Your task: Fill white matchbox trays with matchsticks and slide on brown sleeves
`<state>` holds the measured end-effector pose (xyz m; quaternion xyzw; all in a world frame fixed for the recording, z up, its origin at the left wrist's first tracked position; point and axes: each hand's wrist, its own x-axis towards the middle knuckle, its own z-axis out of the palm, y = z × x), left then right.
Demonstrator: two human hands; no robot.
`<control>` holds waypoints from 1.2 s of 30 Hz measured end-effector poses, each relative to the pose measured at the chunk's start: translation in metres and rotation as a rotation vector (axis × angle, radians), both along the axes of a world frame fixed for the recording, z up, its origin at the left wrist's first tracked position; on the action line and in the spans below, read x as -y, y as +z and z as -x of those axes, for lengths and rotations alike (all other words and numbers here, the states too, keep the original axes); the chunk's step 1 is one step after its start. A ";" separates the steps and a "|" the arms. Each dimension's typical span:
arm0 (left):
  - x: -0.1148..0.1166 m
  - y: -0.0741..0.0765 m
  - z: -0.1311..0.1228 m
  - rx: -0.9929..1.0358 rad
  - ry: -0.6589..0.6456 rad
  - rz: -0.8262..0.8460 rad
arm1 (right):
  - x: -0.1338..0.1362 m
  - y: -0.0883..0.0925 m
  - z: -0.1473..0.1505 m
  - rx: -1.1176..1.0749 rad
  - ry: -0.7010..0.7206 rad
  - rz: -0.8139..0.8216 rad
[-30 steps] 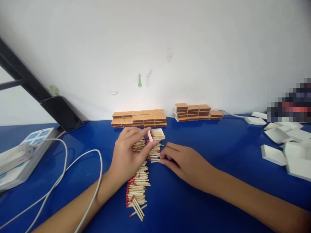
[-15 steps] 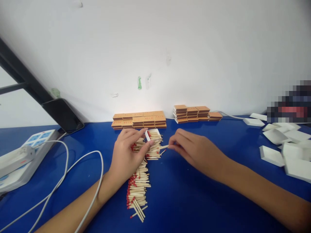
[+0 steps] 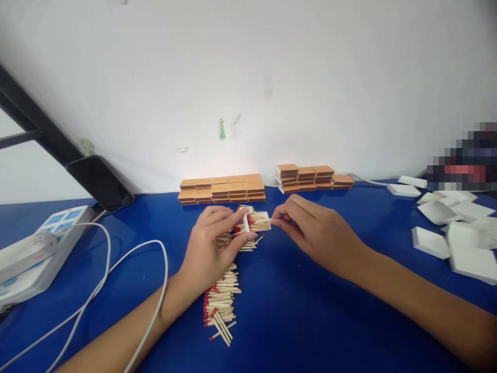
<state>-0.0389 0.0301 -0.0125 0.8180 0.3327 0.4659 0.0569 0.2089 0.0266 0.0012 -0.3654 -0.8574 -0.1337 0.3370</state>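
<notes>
Between the thumb and fingers of my left hand (image 3: 215, 235) is a small white matchbox tray (image 3: 264, 214), tilted and partly filled with red-headed matches. My right hand (image 3: 301, 223) is at the tray's right end, thumb and fingertips pinching the plain end of matches (image 3: 267, 221) whose other ends lie over the tray. Below and behind my left hand runs a long pile of loose matches (image 3: 223, 298), most heads pointing left. A few matches lie crosswise at its near end. My left palm hides part of the pile.
Orange matchboxes (image 3: 221, 191) are stacked along the wall, with a second stack (image 3: 305, 178) to the right. Several white trays (image 3: 430, 242) lie heaped at the far right. On the left are a power strip (image 3: 58, 233), a dark phone (image 3: 101, 181) and looping white cable (image 3: 165, 269).
My left hand has shifted right with the tray, off the upper pile. My right hand has brought its pinched matches up to the tray's right end.
</notes>
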 end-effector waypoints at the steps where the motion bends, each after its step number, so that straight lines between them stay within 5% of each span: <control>1: 0.001 0.001 0.000 0.007 -0.010 0.000 | 0.001 0.001 0.000 0.006 -0.002 -0.009; 18: 0.004 0.002 -0.002 0.044 -0.102 0.059 | 0.004 -0.002 -0.001 -0.133 0.112 0.158; 31: 0.002 0.003 0.000 0.069 0.068 0.073 | 0.006 -0.002 0.002 -0.209 0.100 0.116; 36: 0.000 0.003 0.002 0.087 0.128 0.052 | 0.007 -0.016 0.008 -0.058 0.171 0.301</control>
